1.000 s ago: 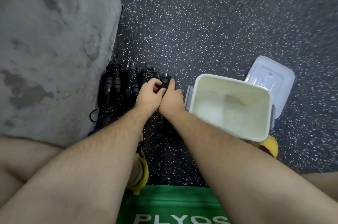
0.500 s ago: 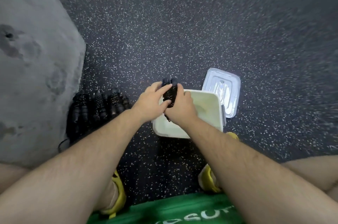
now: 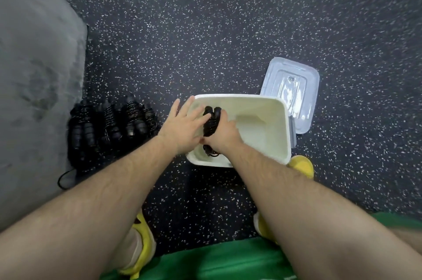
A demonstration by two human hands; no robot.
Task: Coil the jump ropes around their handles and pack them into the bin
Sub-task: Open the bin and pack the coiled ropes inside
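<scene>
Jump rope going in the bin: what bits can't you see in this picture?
Head view:
- Coiled jump rope: its middle is hidden by the gripping right hand and the left hand.
- Bin: its near floor is hidden by both hands.
- Rope pile by the wall: dark and blurred, so no count.
- Lid: mark too small to read.

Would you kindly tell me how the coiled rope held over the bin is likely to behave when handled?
The rope probably behaves as a fairly stiff bundle, its cord wound tightly round both handles. A loose loop hangs below the right hand, so it may unwind if dropped. It seems light: that hand alone grips it over the bin.
</scene>
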